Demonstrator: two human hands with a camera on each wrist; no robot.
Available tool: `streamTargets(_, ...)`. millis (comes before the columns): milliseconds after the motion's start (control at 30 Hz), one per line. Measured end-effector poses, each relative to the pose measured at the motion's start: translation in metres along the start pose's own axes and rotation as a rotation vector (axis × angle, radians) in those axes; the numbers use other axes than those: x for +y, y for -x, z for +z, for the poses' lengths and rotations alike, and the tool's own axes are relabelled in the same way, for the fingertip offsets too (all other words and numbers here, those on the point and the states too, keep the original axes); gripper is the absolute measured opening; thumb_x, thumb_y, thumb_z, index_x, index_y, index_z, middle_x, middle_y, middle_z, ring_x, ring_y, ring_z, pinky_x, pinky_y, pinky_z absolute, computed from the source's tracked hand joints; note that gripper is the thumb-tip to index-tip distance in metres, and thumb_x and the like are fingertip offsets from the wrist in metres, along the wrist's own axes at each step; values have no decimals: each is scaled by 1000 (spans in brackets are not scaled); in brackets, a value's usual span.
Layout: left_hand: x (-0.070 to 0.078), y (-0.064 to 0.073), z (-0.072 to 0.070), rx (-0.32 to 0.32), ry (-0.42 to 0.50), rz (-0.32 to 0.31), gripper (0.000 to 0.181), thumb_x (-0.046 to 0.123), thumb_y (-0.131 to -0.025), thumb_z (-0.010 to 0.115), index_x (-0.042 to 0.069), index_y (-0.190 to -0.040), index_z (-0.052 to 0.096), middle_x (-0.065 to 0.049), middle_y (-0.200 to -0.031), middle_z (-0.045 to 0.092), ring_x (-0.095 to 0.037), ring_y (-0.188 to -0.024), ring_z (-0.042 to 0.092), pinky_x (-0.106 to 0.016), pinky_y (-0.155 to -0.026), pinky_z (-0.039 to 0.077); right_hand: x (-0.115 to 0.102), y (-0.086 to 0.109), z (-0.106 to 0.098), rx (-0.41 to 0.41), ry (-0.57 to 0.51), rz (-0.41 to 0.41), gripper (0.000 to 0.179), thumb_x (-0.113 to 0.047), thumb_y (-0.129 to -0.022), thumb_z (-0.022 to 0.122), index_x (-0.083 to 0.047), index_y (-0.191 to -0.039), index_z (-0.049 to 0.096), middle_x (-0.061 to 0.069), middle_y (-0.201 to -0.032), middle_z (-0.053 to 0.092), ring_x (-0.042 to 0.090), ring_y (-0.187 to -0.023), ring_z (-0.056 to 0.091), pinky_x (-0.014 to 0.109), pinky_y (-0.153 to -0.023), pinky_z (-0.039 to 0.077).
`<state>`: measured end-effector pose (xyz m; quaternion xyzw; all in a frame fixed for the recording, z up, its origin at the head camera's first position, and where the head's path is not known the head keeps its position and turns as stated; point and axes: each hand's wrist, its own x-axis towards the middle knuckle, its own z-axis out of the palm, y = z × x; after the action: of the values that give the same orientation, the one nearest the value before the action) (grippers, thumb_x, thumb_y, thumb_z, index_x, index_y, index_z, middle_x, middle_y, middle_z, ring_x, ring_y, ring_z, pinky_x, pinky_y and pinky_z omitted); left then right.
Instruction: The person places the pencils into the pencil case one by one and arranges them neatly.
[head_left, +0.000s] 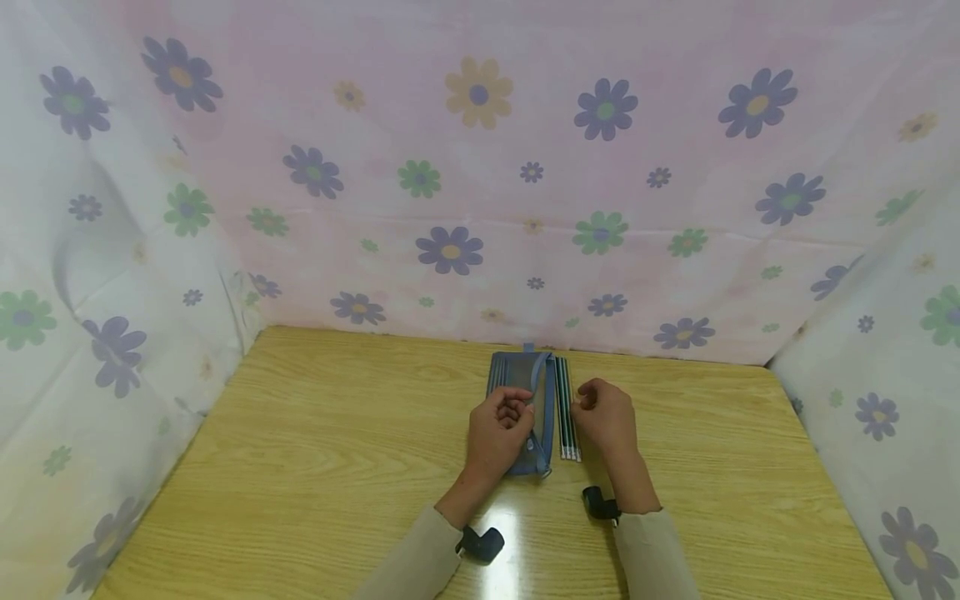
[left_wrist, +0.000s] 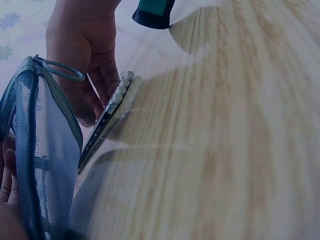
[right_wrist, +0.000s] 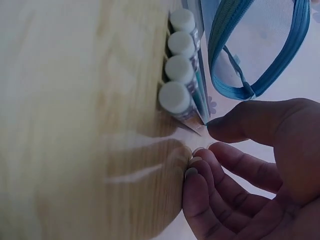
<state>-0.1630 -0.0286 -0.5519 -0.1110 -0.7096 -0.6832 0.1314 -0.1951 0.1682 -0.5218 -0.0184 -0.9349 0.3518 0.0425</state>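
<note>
A blue mesh zip pouch lies lengthwise at the far middle of the table, its mouth held apart on the right side. My left hand lies over it and pinches the edge of that mouth; the wrist view shows the mesh side raised. Long thin shapes show through the pouch's far left part. Right beside the pouch several dark pencils lie in a row, white erasers towards me. My right hand is at the row's right side, thumb close to the outermost pencil, fingers bent near the tabletop, with a gap between them.
The wood-grain table is enclosed by flowered cloth at the back and both sides. A small blue tab sticks out at the pouch's far end. Black wrist cameras sit on both forearms.
</note>
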Motion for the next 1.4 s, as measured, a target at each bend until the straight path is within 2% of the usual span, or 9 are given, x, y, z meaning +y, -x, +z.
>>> streamTargets(367, 0, 0, 0, 4, -5, -15, 16, 1, -95, 72, 1, -111, 73, -4, -88, 70, -12, -72, 66, -22, -60, 55, -3, 3, 1, 2, 51, 46, 15, -7, -87, 70, 3, -97, 73, 16, -90, 72, 31, -80, 67, 49, -74, 58)
streamTargets(733, 2, 0, 0, -1, -10, -10, 16, 2, -96, 72, -1, -112, 73, -5, -87, 70, -12, -72, 66, -21, -60, 55, -4, 3, 1, -3, 138, 81, 10, -8, -86, 72, 2, -87, 73, 17, -89, 73, 32, -77, 68, 51, -71, 59)
streamTargets(800, 1, 0, -1, -3, -16, -11, 17, 2, -96, 72, -2, -112, 73, -5, -88, 69, -12, -72, 66, -21, -61, 55, -6, 3, 0, -16, 146, 104, 16, -7, -85, 71, -3, -70, 69, 10, -71, 67, 24, -62, 60, 41, -56, 53)
streamTargets(867, 1, 0, -1, -5, -17, -13, 17, 2, -96, 72, -2, -113, 73, -4, -88, 69, -12, -72, 66, -21, -61, 54, -8, 3, -1, -39, 156, 132, 30, -7, -83, 69, -9, -55, 59, 1, -55, 53, 16, -50, 45, 32, -44, 40)
streamTargets(967, 1, 0, -1, -4, -17, -13, 17, 2, -96, 72, -2, -112, 73, -4, -87, 69, -12, -72, 66, -22, -61, 55, -11, 5, -3, -71, 172, 170, 49, -8, -83, 69, -19, -44, 41, -8, -46, 30, 10, -46, 26, 25, -41, 20)
streamTargets(1167, 1, 0, 0, 1, -13, -19, 15, 2, -96, 72, 3, -111, 74, -3, -87, 70, -12, -72, 66, -22, -60, 55, -13, 6, -6, -103, 200, 209, 46, -14, -83, 75, -17, -48, 44, -6, -46, 36, 13, -44, 36, 26, -41, 27)
streamTargets(1400, 1, -1, 0, 7, -17, -3, 15, 3, -96, 73, 2, -111, 74, -4, -87, 70, -12, -71, 66, -23, -60, 55, -13, 6, -12, -132, 153, 200, 48, -14, -82, 73, -18, -45, 42, -8, -45, 32, 10, -41, 31, 25, -40, 24)
